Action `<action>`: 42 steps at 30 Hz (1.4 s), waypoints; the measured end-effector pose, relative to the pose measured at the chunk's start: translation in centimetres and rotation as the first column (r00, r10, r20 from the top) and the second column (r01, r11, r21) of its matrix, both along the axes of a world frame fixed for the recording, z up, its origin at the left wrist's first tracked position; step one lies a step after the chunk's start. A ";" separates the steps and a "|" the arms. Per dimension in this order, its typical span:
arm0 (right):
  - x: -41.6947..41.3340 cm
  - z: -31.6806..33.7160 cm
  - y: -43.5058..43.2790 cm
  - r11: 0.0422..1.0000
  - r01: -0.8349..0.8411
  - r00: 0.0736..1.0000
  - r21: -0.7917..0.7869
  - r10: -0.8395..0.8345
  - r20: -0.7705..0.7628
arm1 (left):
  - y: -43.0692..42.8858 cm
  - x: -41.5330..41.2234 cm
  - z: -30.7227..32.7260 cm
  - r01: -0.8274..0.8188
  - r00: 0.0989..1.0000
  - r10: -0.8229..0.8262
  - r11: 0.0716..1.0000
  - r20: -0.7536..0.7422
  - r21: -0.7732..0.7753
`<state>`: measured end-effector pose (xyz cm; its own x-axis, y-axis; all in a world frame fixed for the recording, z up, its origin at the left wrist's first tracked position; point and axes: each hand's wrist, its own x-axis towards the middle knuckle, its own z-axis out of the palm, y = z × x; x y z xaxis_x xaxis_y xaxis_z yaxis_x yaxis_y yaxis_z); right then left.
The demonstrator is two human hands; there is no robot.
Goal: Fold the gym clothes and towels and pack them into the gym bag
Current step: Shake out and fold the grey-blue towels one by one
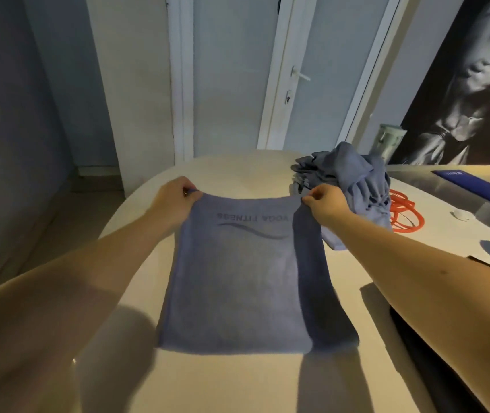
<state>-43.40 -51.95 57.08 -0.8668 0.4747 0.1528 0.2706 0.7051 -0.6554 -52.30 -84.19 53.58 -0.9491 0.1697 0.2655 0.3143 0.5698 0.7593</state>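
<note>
Head view: towel (237,278) runs lengthwise away; left hand (175,201), right hand (325,201) pinch far corners.

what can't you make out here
Head view:
- Dark object at right: cut off by right forearm and frame edge; bag or not, unclear.
- Blue pile: crumpled; item count unclear.
- Orange cord: partly under the pile.
- Small white object: too small to identify.
- Far corners of towel: inside left hand and right hand.

Towel (237,278) on table (208,383); clothes pile (354,177) behind (rightward).
</note>
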 end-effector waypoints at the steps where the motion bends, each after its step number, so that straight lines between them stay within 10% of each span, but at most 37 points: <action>1: -0.8 -0.9 0.4 1.000 -0.024 0.998 0.017 0.023 0.066 | 0.3 -0.9 -1.1 0.022 0.999 -0.021 0.999 0.034 -0.036; 13: -3.6 -3.0 1.1 0.978 -0.175 0.918 0.112 0.121 0.377 | 0.9 -3.9 -1.9 0.246 0.967 -0.253 0.921 0.014 -0.302; 35: 17.0 18.9 -2.8 0.988 -0.150 0.979 0.037 0.153 -0.133 | -6.2 14.8 21.5 0.159 0.981 -0.144 0.981 -0.126 0.111; 42: 22.6 22.3 -4.7 0.904 -0.211 0.935 -0.371 0.076 -0.347 | -7.9 20.5 25.9 0.162 0.955 -0.113 0.973 -0.276 0.163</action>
<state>-20.82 -56.69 79.36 -0.8669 0.4275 0.2562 -0.0833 0.3826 -0.9202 -31.81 -92.05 79.52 -0.8120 0.2189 0.5410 0.5823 0.3666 0.7257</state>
